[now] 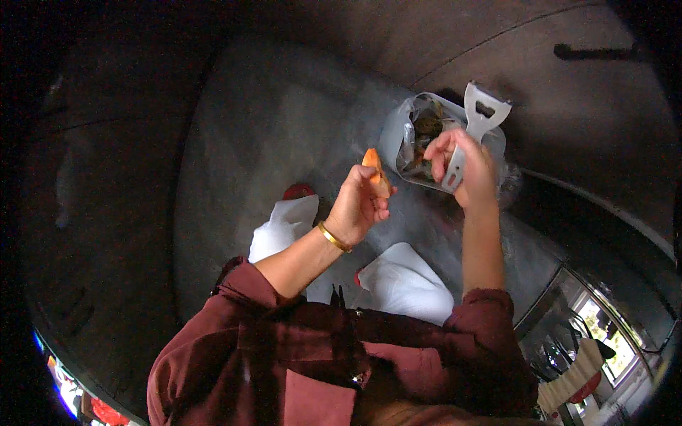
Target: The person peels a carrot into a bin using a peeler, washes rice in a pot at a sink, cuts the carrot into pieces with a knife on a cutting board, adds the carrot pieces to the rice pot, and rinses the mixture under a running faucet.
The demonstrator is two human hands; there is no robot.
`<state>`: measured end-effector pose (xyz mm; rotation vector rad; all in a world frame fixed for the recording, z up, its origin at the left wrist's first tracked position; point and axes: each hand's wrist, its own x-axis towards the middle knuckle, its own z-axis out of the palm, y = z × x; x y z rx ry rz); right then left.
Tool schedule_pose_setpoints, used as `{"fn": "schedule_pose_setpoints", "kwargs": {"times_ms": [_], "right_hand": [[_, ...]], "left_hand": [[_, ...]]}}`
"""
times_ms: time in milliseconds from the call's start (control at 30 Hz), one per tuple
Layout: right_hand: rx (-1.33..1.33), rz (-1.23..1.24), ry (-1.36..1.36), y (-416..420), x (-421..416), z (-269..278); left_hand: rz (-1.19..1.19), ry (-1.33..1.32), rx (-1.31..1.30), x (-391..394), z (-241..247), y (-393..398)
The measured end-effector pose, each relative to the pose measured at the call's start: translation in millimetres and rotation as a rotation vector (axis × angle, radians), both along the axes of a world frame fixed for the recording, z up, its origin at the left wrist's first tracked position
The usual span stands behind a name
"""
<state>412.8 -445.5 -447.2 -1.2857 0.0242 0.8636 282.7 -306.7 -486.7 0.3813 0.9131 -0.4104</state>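
My left hand (354,205), below a gold bangle, grips a short orange piece of root vegetable (374,166), likely carrot or sweet potato. Its upper end points away from me; its lower part is paler. A flat, pale Y-shaped peeler (477,120) is in my right hand (471,168), its wide head up and to the right. Under that hand stands a whitish waste bin (392,139) lined with a clear plastic bag. Dark and greenish scraps (429,125) lie inside. The peeler and the vegetable are apart.
Grey floor (266,122) spreads around the bin. Brown cabinet fronts (543,96) rise behind it, one with a dark handle (594,51). My white-trousered legs (407,282) are below my hands. A bright window (613,341) shows at the lower right.
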Motion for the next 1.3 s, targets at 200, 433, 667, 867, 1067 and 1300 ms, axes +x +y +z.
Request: {"fn": "schedule_pose_setpoints", "kwargs": {"times_ms": [200,433,667,867,1067,1300], "right_hand": [[-1.326,0.700,-1.251,-83,-35,4],[-1.559,0.461,-0.712,-161,-152,57],[-1.349,0.379,-1.216,-85,-117,167],[-1.125,0.462,-1.518,-21,-81,290],[-1.069,0.488,-1.714,35,-57,367],[-1.122,-0.001,-2.015,89,-60,430]], "left_hand": [[-0.094,-0.033,-0.084,-11,-47,-28],[-0.281,-0.142,-0.106,-44,-57,-46],[-0.130,-0.505,-0.175,-9,72,-4],[-0.279,-0.754,-0.095,9,236,48],[-0.332,-0.882,0.053,22,310,83],[-0.033,-0.965,0.157,24,350,106]]}}
